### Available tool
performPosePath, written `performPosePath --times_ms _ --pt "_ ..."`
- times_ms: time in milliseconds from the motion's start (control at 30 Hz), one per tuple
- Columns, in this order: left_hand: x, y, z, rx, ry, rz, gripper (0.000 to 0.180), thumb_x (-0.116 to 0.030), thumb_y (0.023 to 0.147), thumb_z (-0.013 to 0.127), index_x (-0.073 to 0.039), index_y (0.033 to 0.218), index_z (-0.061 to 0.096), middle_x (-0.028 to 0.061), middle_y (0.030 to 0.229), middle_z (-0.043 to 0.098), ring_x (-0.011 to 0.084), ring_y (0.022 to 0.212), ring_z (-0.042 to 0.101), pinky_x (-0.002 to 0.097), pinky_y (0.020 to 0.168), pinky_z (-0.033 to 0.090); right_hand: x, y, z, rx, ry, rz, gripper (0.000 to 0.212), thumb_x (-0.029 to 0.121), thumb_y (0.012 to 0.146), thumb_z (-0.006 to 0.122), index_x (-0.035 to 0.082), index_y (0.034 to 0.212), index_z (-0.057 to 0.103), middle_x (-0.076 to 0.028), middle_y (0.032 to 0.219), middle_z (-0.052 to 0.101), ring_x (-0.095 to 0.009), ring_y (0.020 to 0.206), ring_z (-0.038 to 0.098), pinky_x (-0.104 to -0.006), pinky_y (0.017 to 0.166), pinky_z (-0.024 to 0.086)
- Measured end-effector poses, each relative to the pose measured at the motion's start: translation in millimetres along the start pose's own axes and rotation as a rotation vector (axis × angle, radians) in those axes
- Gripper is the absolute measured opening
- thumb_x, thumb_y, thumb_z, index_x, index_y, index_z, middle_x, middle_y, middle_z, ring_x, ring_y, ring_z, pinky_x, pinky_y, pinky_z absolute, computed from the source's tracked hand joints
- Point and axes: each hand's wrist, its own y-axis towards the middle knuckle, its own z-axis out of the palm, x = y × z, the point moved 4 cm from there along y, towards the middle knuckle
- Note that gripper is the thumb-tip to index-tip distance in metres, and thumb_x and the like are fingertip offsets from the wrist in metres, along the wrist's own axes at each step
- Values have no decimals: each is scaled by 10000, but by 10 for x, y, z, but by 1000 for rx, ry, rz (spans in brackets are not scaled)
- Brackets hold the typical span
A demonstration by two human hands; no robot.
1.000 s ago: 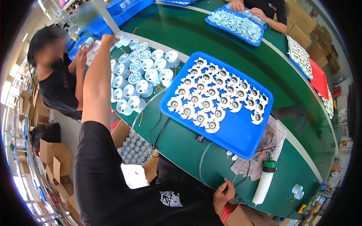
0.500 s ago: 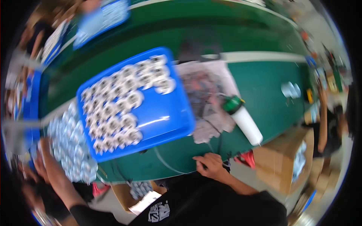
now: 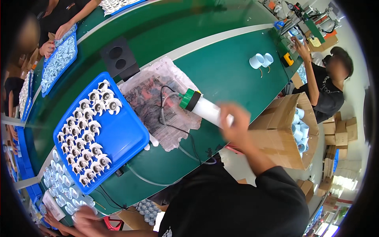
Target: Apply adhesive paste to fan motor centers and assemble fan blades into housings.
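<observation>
My right hand point(image 3: 236, 123), smeared by motion, is at the lower end of a white cylindrical bottle with a green and black cap point(image 3: 209, 111). The bottle looks sharp and lies at the edge of a stained cloth point(image 3: 136, 87); whether my fingers grip it cannot be told. A clear tube runs from its cap. My left hand point(image 3: 90, 222) is low at the left, blurred too, beside the light blue translucent cups point(image 3: 59, 179) on the table. Between my hands stands a blue tray point(image 3: 122, 132) with rows of white finned impellers point(image 3: 87, 137) with dark centres.
A black block with two round holes point(image 3: 118, 55) stands behind the tray. Two light blue cups point(image 3: 257, 61) sit far right, near a co-worker point(image 3: 329, 87). A cardboard box point(image 3: 272, 122) of cups stands by the table's right edge. Another person handles parts over a blue tray point(image 3: 75, 59).
The view has turned right. My right hand has moved from the table's front edge up to the bottle's end. My left hand has drawn back from the far side of the cups.
</observation>
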Motion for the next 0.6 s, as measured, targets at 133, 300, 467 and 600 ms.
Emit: performPosePath --times_ms 133,300,467,600 --pt "98 -683 1250 172 -225 -388 246 -132 933 591 -20 736 494 51 631 504 105 542 453 232 507 354 -1345 881 -851 -68 -461 338 240 161 911 607 47 1123 605 -125 700 611 -230 606 615 -363 586 490" --pt "583 -1071 1571 -242 -124 -473 248 -168 993 542 -24 793 511 0 636 466 43 536 360 223 478 270 -2758 1086 -1724 19 -891 786 447 442 841 658 52 1061 653 -199 987 697 -372 943 674 -458 821 517" --pt "586 -1128 1733 -99 237 -231 224 -148 959 605 15 806 593 -22 611 507 34 532 371 234 464 259 -3087 1004 -1559 182 -1048 703 398 373 745 745 31 932 668 -197 909 697 -354 885 681 -450 760 530" --pt "599 -1152 1704 -160 316 -249 206 -146 965 592 20 844 613 11 653 563 60 585 456 237 522 355 -2888 1033 -1577 301 -819 613 322 308 762 720 -2 843 685 -226 793 662 -372 761 666 -446 675 512"
